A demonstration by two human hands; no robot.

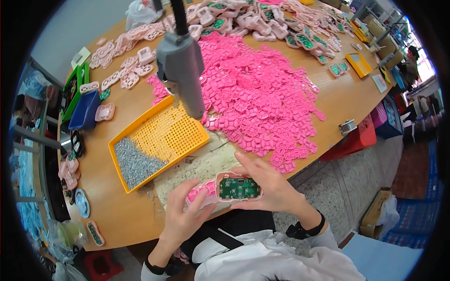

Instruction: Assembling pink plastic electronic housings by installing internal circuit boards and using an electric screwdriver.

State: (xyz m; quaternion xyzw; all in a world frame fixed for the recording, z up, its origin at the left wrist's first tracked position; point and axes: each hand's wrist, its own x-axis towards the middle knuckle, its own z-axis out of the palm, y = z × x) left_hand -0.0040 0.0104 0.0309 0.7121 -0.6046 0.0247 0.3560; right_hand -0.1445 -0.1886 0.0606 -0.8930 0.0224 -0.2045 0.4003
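Note:
Close to the table's front edge, my right hand (277, 191) grips a pale pink plastic shell with a green circuit board (239, 188) seated in it. Its thumb and fingers curl round the shell's right end. My left hand (179, 218) is closed on a pink plastic part (200, 193), bright pink along its top and paler below. That part touches or nearly touches the left end of the shell; whether the two are joined, I cannot tell. Just beyond both hands lies a worn pale work mat (213, 157).
A yellow tray (169, 165) holds small silvery screws (136, 161) to the left. A grey electric screwdriver (180, 65) hangs over the tray. Bright pink moulded pieces (262, 103) form a wide heap beyond. Pale pink shells (255, 21) are piled farther back. A blue bin (86, 110) stands far left.

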